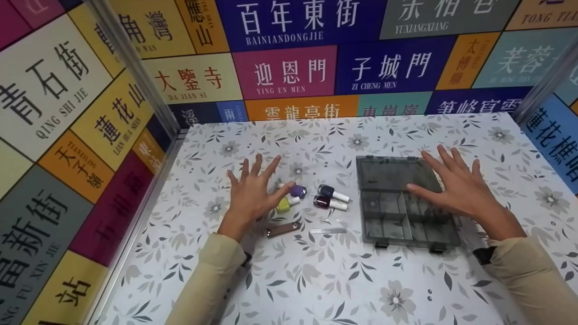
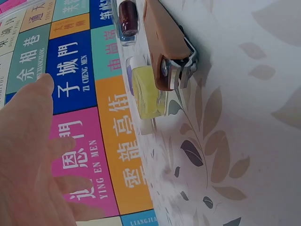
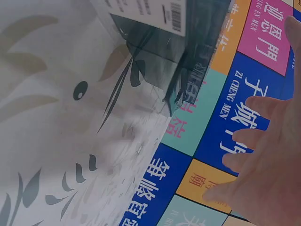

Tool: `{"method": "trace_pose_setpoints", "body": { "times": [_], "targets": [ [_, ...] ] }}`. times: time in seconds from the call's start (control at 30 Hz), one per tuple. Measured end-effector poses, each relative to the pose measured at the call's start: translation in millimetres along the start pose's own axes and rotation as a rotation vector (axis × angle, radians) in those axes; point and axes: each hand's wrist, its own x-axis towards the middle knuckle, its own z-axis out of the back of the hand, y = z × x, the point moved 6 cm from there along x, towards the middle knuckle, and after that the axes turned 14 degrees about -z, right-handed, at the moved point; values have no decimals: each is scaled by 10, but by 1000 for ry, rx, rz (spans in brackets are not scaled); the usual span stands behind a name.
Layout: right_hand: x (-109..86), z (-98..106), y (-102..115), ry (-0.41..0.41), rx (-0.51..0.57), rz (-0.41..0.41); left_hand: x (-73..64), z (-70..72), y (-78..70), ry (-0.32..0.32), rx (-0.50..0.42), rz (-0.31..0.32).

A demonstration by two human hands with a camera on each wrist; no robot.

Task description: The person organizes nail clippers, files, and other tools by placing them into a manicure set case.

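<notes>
My left hand (image 1: pixel 253 194) is spread over the table, holding nothing, its thumb overlapping the purple nail polish bottle (image 1: pixel 298 192) in the head view. Close by lie a yellow nail polish bottle (image 1: pixel 283 205) and a brown nail clipper (image 1: pixel 283 229), which shows large in the left wrist view. Between the hands are a dark blue nail polish bottle (image 1: pixel 327 191), a dark red one (image 1: pixel 322 201) and a clear flat strip (image 1: pixel 328 230). My right hand (image 1: pixel 465 189), fingers also spread, hovers over the right side of a smoky see-through compartment box (image 1: pixel 384 174).
A white cloth (image 1: pixel 343 280) with grey leaves and flowers covers the table. Panels with coloured street-name blocks (image 1: pixel 289 72) stand along the back and sides. The box carries a white barcode label (image 3: pixel 155 14).
</notes>
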Motion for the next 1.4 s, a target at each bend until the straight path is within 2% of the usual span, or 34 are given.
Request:
{"method": "trace_pose_setpoints", "body": {
  "times": [0.17, 0.4, 0.73, 1.0, 1.17, 1.3, 1.4],
  "targets": [
    [-34, 5, -10, -5, 8, 24, -5, 8, -25, -71, 2, -63],
    [-120, 0, -72, -29, 13, 16, -4, -4, -64, -164, -73, -159],
    [-182, -42, -244, -97, 100, 58, 105, -113, -137, -85, -194, -185],
    [-217, -87, -314, -159, 181, 123, 215, -199, -179, -2, -244, -217],
    [-243, -106, -364, -176, 207, 120, 279, -248, -196, 42, -270, -205],
    [-238, -128, -413, -170, 230, 86, 283, -275, -207, 61, -337, -204],
    [-236, -130, -422, -167, 227, 66, 285, -309, -214, 100, -399, -221]
  ]
}}
